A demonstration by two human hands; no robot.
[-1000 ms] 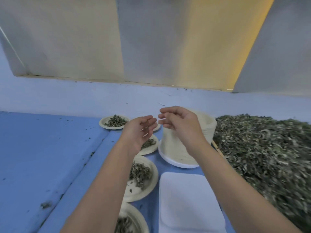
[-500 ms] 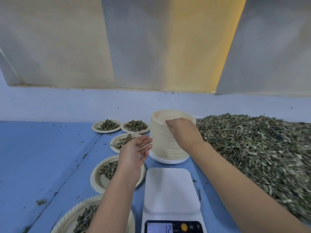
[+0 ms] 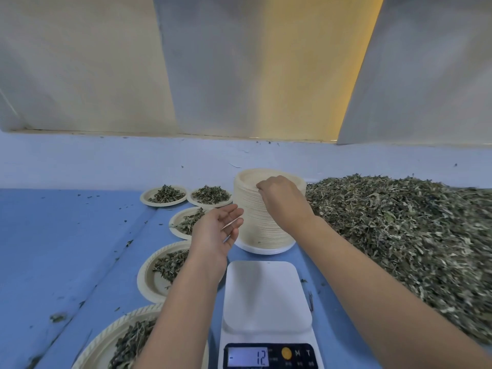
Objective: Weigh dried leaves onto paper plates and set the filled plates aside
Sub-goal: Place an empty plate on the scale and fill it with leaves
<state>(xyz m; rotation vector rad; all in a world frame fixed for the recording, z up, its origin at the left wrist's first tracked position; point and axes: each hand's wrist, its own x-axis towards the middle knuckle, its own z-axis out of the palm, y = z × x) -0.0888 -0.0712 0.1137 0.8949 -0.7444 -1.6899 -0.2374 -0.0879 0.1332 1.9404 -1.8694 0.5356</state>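
A tall stack of empty paper plates (image 3: 262, 222) stands behind a white digital scale (image 3: 266, 299) whose platform is bare. My right hand (image 3: 279, 198) lies on the stack's top, fingers curled over the rim of the top plate. My left hand (image 3: 217, 231) hovers open, palm turned right, just left of the stack. A big heap of dried leaves (image 3: 404, 235) covers the right side. Several filled plates lie at the left, among them a far plate (image 3: 163, 195), a middle plate (image 3: 159, 272) and a near plate (image 3: 111, 342).
All of it sits on a blue surface (image 3: 53, 249) with a fold running down its left part and leaf crumbs scattered about. A pale blue wall with a window ledge (image 3: 186, 134) rises behind the plates.
The view has dropped, bringing the scale's display into sight. My right hand came down onto the top of the plate stack. My left hand lowered and opened beside the stack.
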